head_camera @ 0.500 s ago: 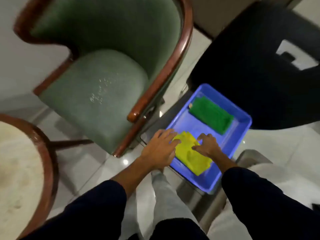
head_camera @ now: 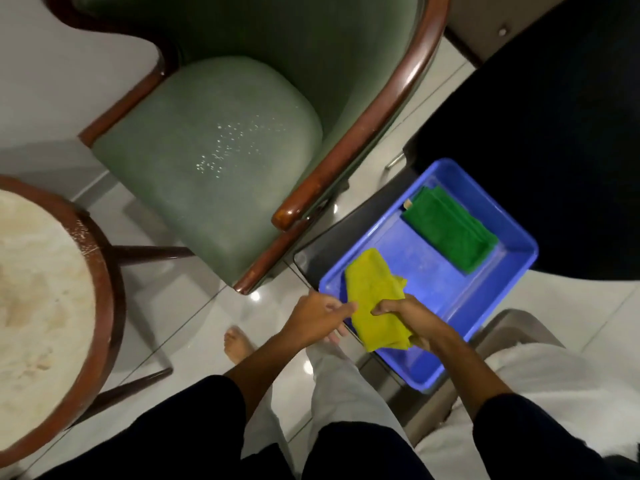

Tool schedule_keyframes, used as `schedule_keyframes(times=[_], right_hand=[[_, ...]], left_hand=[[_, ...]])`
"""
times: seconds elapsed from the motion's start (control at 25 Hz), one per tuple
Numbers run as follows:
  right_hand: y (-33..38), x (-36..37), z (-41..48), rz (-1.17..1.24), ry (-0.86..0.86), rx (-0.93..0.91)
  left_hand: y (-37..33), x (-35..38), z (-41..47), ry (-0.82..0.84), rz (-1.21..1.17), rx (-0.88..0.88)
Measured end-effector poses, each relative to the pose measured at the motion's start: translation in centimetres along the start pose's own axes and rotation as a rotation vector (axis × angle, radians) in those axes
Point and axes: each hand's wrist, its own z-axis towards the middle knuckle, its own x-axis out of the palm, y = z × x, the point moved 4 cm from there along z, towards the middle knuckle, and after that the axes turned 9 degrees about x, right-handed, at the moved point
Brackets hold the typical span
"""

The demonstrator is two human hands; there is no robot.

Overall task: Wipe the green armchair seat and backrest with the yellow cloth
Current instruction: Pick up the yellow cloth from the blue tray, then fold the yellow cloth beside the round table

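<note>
Now yellow cloth (head_camera: pixel 375 299), between both hands' fingers (head_camera: pixel 381 309)

Glossy white tile floor (head_camera: pixel 194 327), round wood-rimmed table (head_camera: pixel 52 306) left, dim light.

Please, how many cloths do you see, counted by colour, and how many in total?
Yellow cloth: 1, held over the blue tray by the right hand and the left hand
Green cloth: 1, folded in the tray
Total: 2
</note>
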Motion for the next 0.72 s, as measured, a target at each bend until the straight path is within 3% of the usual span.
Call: schedule_keyframes(times=[0.08,0.16,0.24,0.36,0.56,0.64,0.72], right_hand=[[1.7,3.8,-2.1,0.082,0.215,-0.050],[2.7,8.2,-3.7,-0.069,0.339,-0.040],[3.6,12.2,-4.6,-0.379,0.340,-0.033],[5.6,18.1,-4.7,-0.712,0.228,-0.157],[8.0,34.1,-0.9,-0.615,-0.083,-0.516],[8.9,41.1,1.1,-0.676,-0.222,-0.666],[9.0,47.2,3.1,-0.884,-0.466,-0.867]], left_hand=[[0.8,-1.2,-1.6,0.073,-0.513,-0.273],[2.1,-3.7,-2.9,0.014,-0.854,-0.216],[4.4,-8.1,-4.7,-0.186,-1.048,-0.107],[10.7,-15.3,-9.3,-0.417,-1.066,-0.070],[22.7,-25.5,-17.5,-0.538,-0.947,-0.043],[26.5,-28.2,-18.4,-0.705,-0.887,-0.053],[30.3,-31.1,-18.9,-0.954,-0.593,-0.072]])
